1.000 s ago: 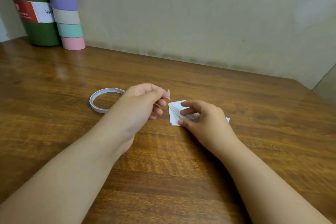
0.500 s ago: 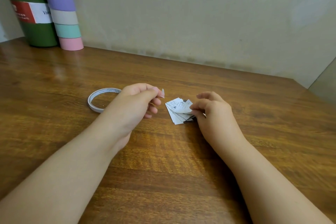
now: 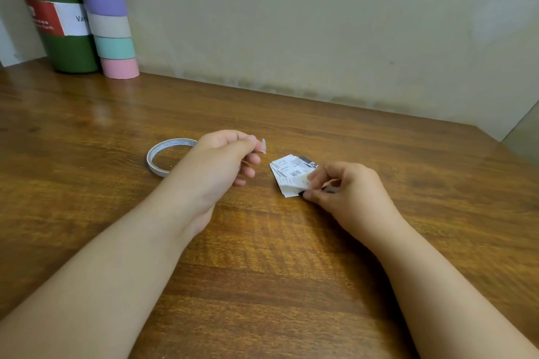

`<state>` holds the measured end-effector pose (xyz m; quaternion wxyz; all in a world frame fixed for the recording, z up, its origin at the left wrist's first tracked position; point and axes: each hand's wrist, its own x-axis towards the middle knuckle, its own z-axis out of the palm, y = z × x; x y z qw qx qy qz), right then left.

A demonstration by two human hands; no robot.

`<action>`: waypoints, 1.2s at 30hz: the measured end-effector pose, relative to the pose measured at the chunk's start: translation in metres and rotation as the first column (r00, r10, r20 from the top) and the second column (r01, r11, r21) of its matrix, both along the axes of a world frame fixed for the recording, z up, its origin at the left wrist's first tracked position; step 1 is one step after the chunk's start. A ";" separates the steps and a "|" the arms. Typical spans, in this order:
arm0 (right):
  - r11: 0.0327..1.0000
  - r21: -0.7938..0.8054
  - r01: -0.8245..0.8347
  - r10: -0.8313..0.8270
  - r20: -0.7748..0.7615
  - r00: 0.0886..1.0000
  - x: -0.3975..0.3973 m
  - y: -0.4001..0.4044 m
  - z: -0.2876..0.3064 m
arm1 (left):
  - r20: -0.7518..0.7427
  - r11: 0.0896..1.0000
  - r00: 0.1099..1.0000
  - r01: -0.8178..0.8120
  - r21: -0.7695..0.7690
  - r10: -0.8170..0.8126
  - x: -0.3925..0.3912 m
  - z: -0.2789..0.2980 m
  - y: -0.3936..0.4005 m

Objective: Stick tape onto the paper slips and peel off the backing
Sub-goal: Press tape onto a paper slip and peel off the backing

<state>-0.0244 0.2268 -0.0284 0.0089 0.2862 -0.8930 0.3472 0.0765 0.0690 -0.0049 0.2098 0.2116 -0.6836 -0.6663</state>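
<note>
left hand (image 3: 217, 159) pinches a tape piece (image 3: 263, 145) aloft; right hand (image 3: 347, 189) fingers lift the top slip (image 3: 294, 176) off the stack at 3 o'clock. next, probably: press tape onto it squarely.

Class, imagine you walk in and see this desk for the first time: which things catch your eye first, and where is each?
At mid-desk the right hand pinches the top slip of a small paper stack, while the left hand holds up a tiny tape piece. A thin tape roll lies flat just left of it. In the far left corner stand a green bottle and a pastel-banded tube.
</note>
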 end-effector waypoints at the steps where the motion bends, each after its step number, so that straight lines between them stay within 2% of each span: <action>1: 1.000 0.027 0.003 -0.004 0.027 1.000 0.000 0.001 0.000 | 0.002 1.000 1.000 0.000 -0.001 0.000 0.000 0.000 0.000; 4: 0.999 0.008 0.042 -0.042 0.026 0.999 -0.001 0.004 0.003 | 0.007 1.000 1.000 0.000 -0.006 0.000 0.000 -0.001 -0.001; 7: 0.980 -0.163 0.111 -0.115 -0.015 0.993 -0.001 0.006 0.007 | 0.003 1.000 1.000 -0.010 0.003 0.010 0.000 -0.001 -0.002; 9: 0.962 -0.263 0.078 -0.105 -0.090 0.990 0.003 0.009 0.013 | -0.007 1.000 1.000 -0.026 0.009 0.027 0.000 0.000 -0.002; 10: 0.965 -0.261 0.019 -0.051 -0.119 0.992 0.008 0.009 0.015 | -0.014 0.999 0.999 -0.035 0.010 0.035 0.000 0.000 -0.002; 11: 0.975 -0.216 -0.055 0.026 -0.134 0.991 0.012 0.009 0.017 | -0.022 0.999 0.999 -0.043 0.014 0.043 0.000 0.001 -0.003; 13: 0.983 0.030 -0.180 0.182 -0.105 0.978 0.023 0.006 0.019 | -0.031 0.998 0.998 -0.055 0.025 0.056 0.000 0.002 -0.003; 15: 0.918 0.291 -0.271 0.281 0.007 0.960 0.033 0.004 0.021 | -0.030 0.998 0.998 -0.056 0.031 0.056 0.001 0.002 -0.003; 17: 0.892 0.341 -0.298 0.301 0.045 0.953 0.036 0.005 0.022 | -0.034 0.998 0.999 -0.040 0.041 0.041 0.001 0.002 -0.002; 19: 0.942 0.213 -0.259 0.274 -0.043 0.961 0.036 0.005 0.024 | -0.035 0.999 0.999 -0.005 0.042 0.006 0.002 0.002 -0.001; 21: 0.977 -0.044 -0.210 0.203 -0.133 0.970 0.035 0.005 0.024 | -0.037 0.997 0.997 0.065 0.042 -0.064 0.003 0.003 0.000; 22: 0.968 -0.161 -0.194 0.172 -0.140 0.975 0.034 0.004 0.024 | -0.035 0.993 0.993 0.111 0.042 -0.110 0.003 0.003 0.001; 24: 0.931 -0.299 -0.210 0.192 -0.089 0.977 0.034 0.003 0.024 | -0.028 0.978 0.978 0.206 0.024 -0.205 0.005 0.003 0.003; 29: 0.883 -0.307 -0.354 0.353 -0.063 0.934 0.039 -0.001 0.022 | -0.025 0.956 0.956 0.294 -0.005 -0.294 0.007 0.002 0.009; 36: 0.844 -0.368 -0.390 0.397 -0.060 0.916 0.041 -0.001 0.024 | -0.016 0.955 0.955 0.295 -0.042 -0.296 0.006 0.001 0.009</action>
